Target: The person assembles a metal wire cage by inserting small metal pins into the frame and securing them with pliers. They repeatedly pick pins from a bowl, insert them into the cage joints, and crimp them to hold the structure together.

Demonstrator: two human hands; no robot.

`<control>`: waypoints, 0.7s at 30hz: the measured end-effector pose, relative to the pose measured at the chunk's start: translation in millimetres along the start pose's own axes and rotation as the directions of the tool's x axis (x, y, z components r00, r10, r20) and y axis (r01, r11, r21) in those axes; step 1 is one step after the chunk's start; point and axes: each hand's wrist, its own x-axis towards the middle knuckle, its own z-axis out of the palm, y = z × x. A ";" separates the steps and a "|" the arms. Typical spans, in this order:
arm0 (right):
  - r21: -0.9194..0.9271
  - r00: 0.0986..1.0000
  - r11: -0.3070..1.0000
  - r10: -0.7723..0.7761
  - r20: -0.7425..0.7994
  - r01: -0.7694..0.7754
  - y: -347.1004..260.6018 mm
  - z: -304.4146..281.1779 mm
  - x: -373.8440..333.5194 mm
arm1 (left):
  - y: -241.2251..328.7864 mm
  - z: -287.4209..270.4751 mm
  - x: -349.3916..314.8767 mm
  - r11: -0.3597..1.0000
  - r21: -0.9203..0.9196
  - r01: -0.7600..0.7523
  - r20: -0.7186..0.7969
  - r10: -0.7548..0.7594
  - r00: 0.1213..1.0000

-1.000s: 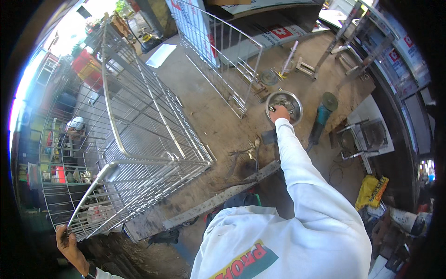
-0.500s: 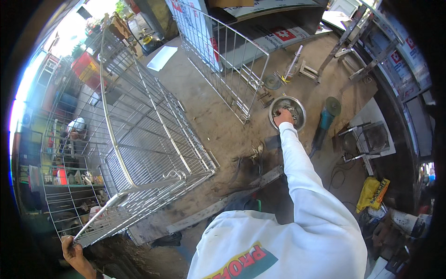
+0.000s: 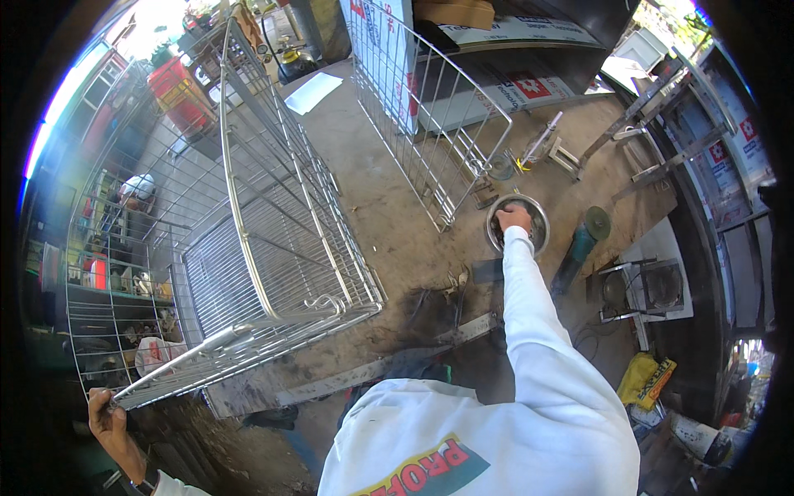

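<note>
A large silver wire basket point(image 3: 248, 310), like a shopping cart body, stands on the worktable to the left. At its near left corner my left hand point(image 3: 110, 426) is closed round the metal rim. My right arm, in a white sleeve, stretches forward across the table. Inside a round steel bowl point(image 3: 543, 234) my right hand point(image 3: 514, 217) is down among small metal pieces, its fingers curled and partly hidden; what they pinch cannot be made out. Right of the bowl lies a teal angle grinder point(image 3: 581, 248) with its disc at the far end.
A separate wire panel point(image 3: 430, 124) stands upright beyond the bowl. Near it lie a loose round disc point(image 3: 501, 168) and a small metal frame point(image 3: 566, 157). A white sheet point(image 3: 313, 93) is farther back. Stacked boards point(image 3: 513, 91) rise behind. A yellow bag point(image 3: 645, 380) sits at right.
The view has shifted slightly, moving the basket and bowl within it. My right hand stays in the bowl, its fingers deeper among the pieces. My left hand keeps hold of the basket.
</note>
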 end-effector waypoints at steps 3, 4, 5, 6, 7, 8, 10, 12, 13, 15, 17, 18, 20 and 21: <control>0.556 0.994 0.831 -0.046 0.099 -0.017 26.9 -7.0 3.8 | -8.0 -4.2 -1.8 1.000 0.013 0.004 0.007 -0.005 1.000; 0.672 0.988 0.739 -0.130 0.082 0.041 35.3 -7.3 2.9 | -13.7 -6.7 -1.6 0.999 -0.034 0.014 0.005 -0.014 1.000; 0.764 0.987 0.643 -0.146 0.067 0.043 43.4 -7.7 0.1 | -20.2 -10.4 -0.8 0.999 -0.048 0.024 0.014 -0.023 1.000; 0.835 0.993 0.551 -0.094 0.077 -0.013 51.3 -9.7 -3.8 | -27.8 -13.8 0.3 0.999 -0.037 0.015 0.000 -0.015 1.000; 0.820 0.992 0.572 -0.104 0.069 0.003 58.0 -13.8 -7.5 | -35.6 -18.3 2.0 0.999 -0.009 -0.043 -0.012 0.043 0.999; 0.848 0.989 0.529 -0.138 0.055 0.027 62.7 -17.5 -11.8 | -44.2 -21.4 4.8 0.999 -0.038 0.009 0.005 -0.009 1.000; 0.897 0.990 0.441 -0.108 0.091 -0.035 68.4 -26.0 -18.3 | -54.7 -27.0 9.8 0.997 -0.052 0.063 -0.042 -0.065 0.997; 0.911 0.986 0.412 -0.148 0.080 -0.012 71.8 -32.5 -19.9 | -53.2 -27.7 12.6 0.999 0.049 -0.012 -0.019 0.013 1.000; 0.922 0.985 0.387 -0.151 0.088 -0.023 73.5 -33.4 -18.5 | -47.6 -25.7 12.8 0.996 0.079 -0.031 -0.010 0.032 0.999; 0.903 0.987 0.429 -0.142 0.078 -0.009 80.4 -31.3 -11.4 | -29.8 -15.7 11.0 0.991 0.102 -0.083 -0.016 0.085 0.996; 0.837 0.994 0.547 -0.081 0.072 -0.016 91.4 -24.0 -1.0 | -9.9 -1.1 7.8 0.985 0.088 -0.146 -0.045 0.150 0.988; 0.765 0.995 0.640 -0.099 -0.007 0.069 96.3 -19.9 5.7 | -3.3 6.2 8.2 0.981 0.127 -0.144 -0.073 0.154 0.985; 0.608 0.998 0.794 0.017 -0.057 0.021 107.0 -14.3 12.8 | 4.4 15.8 10.2 0.969 0.207 -0.135 -0.116 0.161 0.980; 0.667 1.000 0.745 0.003 -0.007 0.003 109.4 -15.5 14.5 | 6.6 18.5 11.4 0.961 0.246 -0.128 -0.143 0.167 0.975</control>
